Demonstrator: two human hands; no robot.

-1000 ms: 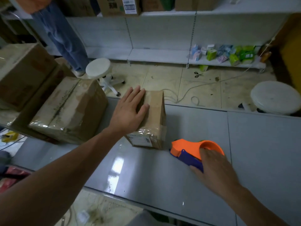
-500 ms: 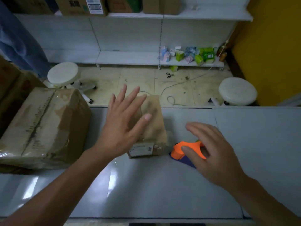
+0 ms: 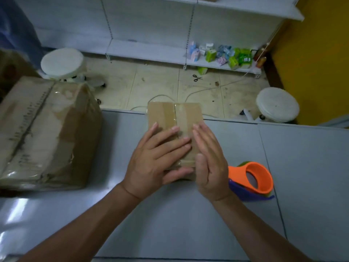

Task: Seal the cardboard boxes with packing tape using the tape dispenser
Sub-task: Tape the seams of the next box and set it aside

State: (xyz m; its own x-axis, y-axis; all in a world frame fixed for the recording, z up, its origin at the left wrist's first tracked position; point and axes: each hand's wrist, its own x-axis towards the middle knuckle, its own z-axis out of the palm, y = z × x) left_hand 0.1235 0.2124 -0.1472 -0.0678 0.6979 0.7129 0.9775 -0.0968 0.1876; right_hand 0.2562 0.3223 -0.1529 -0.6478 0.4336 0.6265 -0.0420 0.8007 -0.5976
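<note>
A small cardboard box (image 3: 175, 114) stands on the grey table (image 3: 188, 214), with clear tape running along its top seam. My left hand (image 3: 156, 159) lies flat on the box's top, fingers straight, thumb at the near edge. Against the box's right side, my right hand (image 3: 209, 159) presses with straight fingers. The orange and purple tape dispenser (image 3: 251, 180) lies on the table just right of my right hand, with no hand on it.
A large taped cardboard box (image 3: 47, 133) fills the table's left side. Beyond the table's far edge are two white stools (image 3: 62, 63) (image 3: 277, 104), scissors (image 3: 197, 78) and a cable on the floor, and a low shelf with small packets (image 3: 221, 55). A yellow wall is right.
My right hand left the tape dispenser and came to the small box's right side. My left hand lifted and settled flat on the box's top again. The view swung rightward and down.
</note>
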